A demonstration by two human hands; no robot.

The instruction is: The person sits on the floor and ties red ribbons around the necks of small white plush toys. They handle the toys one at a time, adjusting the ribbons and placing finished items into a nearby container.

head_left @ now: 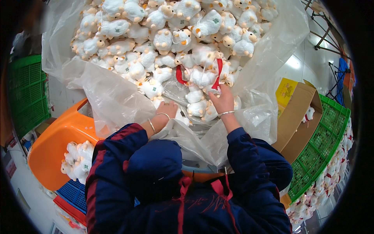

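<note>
Glossy white flooring shows past a huge clear plastic bag (117, 97) that fills the upper half of the view, heaped with small white plush sheep (183, 37), far too many to count. Each toy has curly white fleece, a cream face and a small green tag on its side. Near the front of the heap lies a smaller clear bag (196, 91) with two red handles (216, 74), holding roughly half a dozen of the same toys.

Two hands work at the bag's near edge. The right hand (223, 102) rests on the side of the smaller bag just below a red handle, fingers curled onto the plastic; whether they actually pinch it cannot be told. The left hand (167, 110) lies knuckles-up on the big bag's folded rim, fingers bent under and hidden, so its hold cannot be told either; the toys sit just beyond and between the hands.

One orange bin (54, 144) at lower left holds several more sheep. A brown cardboard box (300, 117) stands open at right, beside a green crate (323, 144); another green crate (27, 93) stands at far left.
</note>
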